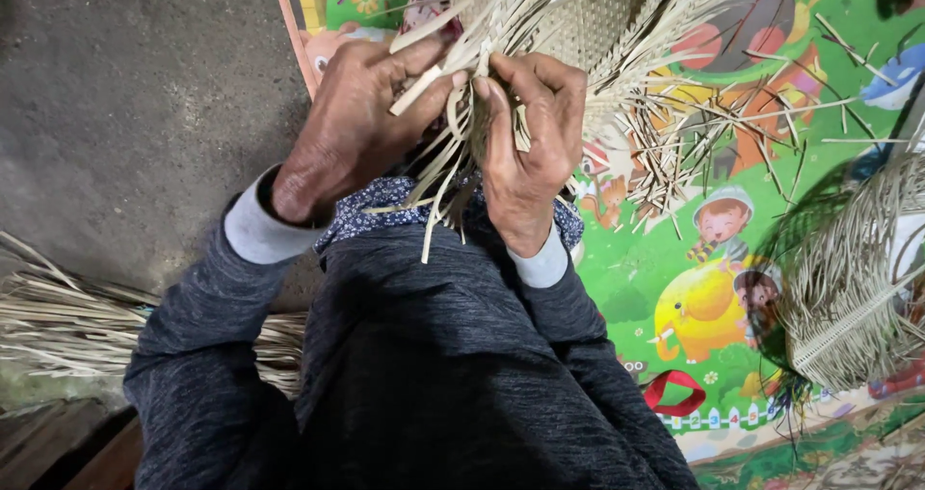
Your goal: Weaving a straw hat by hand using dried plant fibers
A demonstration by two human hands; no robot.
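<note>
Two hands work at the upper centre of the frame. The left hand (352, 129) pinches one flat pale strip (424, 87) between thumb and fingers; the right hand (530, 143) is closed around a bunch of straw strips (453, 162) of the woven piece (588, 18). One cartoon mat (674, 288) lies beneath; one red ribbon loop (674, 391) sits lower right, one straw bundle (58, 321) lower left.

Two hands: left hand (352, 124), right hand (528, 143); two woven pieces: woven mat (588, 23), fringed weave (848, 278); one red band (674, 391).
</note>
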